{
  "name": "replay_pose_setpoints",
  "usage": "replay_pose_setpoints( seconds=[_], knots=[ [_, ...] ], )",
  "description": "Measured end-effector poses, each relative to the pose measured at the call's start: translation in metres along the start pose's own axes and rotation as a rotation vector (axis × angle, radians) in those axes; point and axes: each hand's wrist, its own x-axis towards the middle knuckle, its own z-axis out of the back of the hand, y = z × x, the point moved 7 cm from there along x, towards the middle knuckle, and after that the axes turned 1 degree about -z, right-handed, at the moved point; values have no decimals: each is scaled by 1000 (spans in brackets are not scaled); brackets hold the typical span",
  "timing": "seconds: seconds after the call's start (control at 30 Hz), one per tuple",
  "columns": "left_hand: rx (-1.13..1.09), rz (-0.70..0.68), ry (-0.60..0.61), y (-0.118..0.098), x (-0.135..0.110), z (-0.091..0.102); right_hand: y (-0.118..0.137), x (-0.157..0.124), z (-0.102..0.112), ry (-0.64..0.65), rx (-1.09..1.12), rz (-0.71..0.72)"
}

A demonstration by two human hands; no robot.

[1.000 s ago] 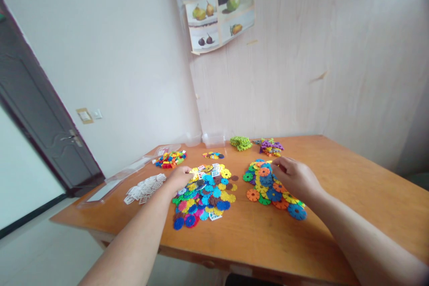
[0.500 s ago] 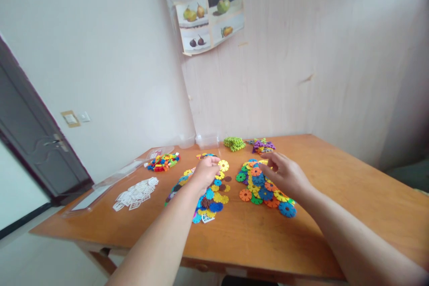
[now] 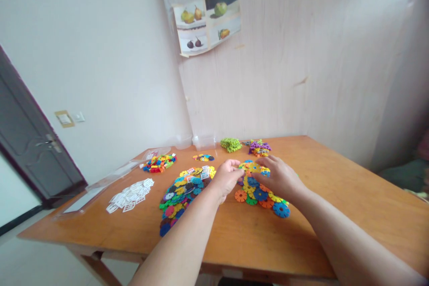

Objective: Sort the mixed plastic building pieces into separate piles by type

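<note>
My left hand (image 3: 228, 177) is curled, thumb and forefinger pinched on a yellow notched disc (image 3: 253, 167) at the near-left edge of the right pile of coloured discs (image 3: 264, 196). My right hand (image 3: 279, 177) lies palm down over that pile, fingers stretched toward the same yellow disc and touching its far side. The left pile of coloured discs (image 3: 181, 192), with a few white grid pieces on top, lies just left of my left forearm.
On the wooden table (image 3: 335, 196) are white grid pieces (image 3: 130, 194), small coloured bricks (image 3: 157, 163), a small heap of discs (image 3: 203, 157), a green cluster (image 3: 230, 144), a purple cluster (image 3: 258, 146), clear boxes (image 3: 203, 141) and a clear lid (image 3: 107, 181). A dark door (image 3: 30, 152) stands to the left.
My left hand lifted a yellow disc from the left pile and carried it right to the right pile. My right hand stayed over that pile. The view shifted right.
</note>
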Motion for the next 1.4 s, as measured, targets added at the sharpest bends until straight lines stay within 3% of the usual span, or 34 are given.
replay_pose_setpoints(
  seconds=[0.2, 0.37, 0.57, 0.67, 0.77, 0.9, 1.07, 1.2, 1.4],
  knots=[
    [83, -3, -200, 10, 8, 45, -30, 1, -3, 7, -175, -165],
    [135, -76, -319, 0, 1, 89, -36, -1, -10, 74, -218, -188],
    [250, -96, -488, -12, -8, 162, -39, -1, -13, 79, -220, -187],
    [346, -83, -569, -7, -11, 200, -40, -1, -13, 49, -205, -185],
    [470, -18, -586, 6, -13, 226, -37, -1, -13, 33, -195, -172],
    [563, 65, -560, 29, -18, 240, -24, -1, -12, 33, -188, -93],
    [579, 109, -554, 51, -21, 242, 6, -4, -17, 80, -190, 117],
    [577, 114, -553, 61, -18, 243, 36, -10, -27, 124, -206, 288],
    [589, 136, -546, 70, -15, 250, 67, -19, -46, 169, -259, 412]
  ],
)
